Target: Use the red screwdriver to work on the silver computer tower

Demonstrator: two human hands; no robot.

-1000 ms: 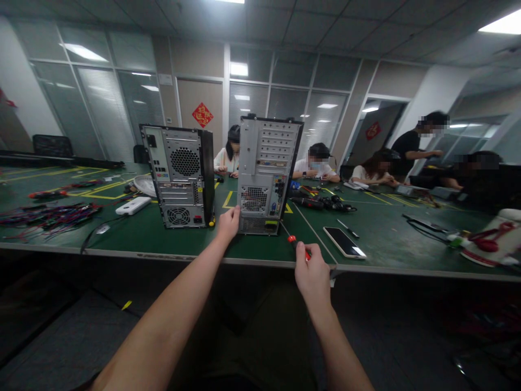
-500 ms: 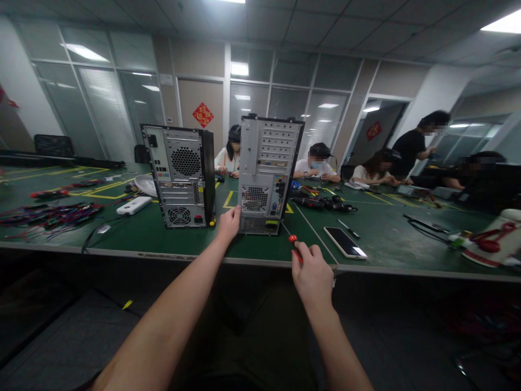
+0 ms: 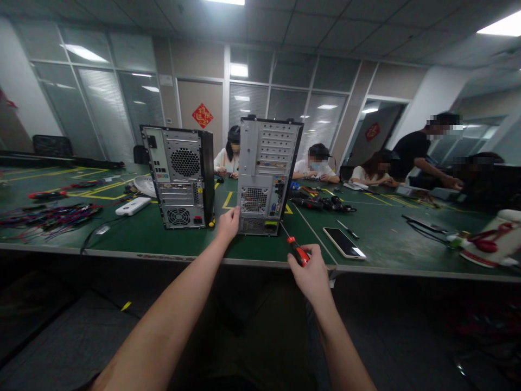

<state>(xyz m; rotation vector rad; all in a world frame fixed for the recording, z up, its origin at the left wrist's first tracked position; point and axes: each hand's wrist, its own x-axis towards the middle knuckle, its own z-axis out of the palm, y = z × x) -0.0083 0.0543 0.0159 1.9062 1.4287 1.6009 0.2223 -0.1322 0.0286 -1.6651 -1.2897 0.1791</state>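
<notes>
The right one of two computer cases stands upright on the green table, its silver back panel (image 3: 268, 179) facing me. My left hand (image 3: 228, 223) is closed at its lower left edge, thumb against the metal; the other fingers are mostly hidden. In my right hand (image 3: 311, 271) is a screwdriver (image 3: 300, 252) with a red and black handle. Its thin shaft points up and left, and the tip is by the case's lower right edge. Whether the tip sits on a screw I cannot tell. Further left stands another computer case (image 3: 181, 182), untouched.
A phone (image 3: 344, 242) and a thin pen-like tool (image 3: 347, 229) lie to the right. Leftward are a white power strip (image 3: 133, 206) and a heap of coloured cables (image 3: 52, 217). A white and red kettle (image 3: 492, 239) stands far right. Several people work across the table.
My right hand has opened its hold slightly around the handle, showing more of it, and shifted a little left. My left hand stays at the case. A standing person behind has reached down.
</notes>
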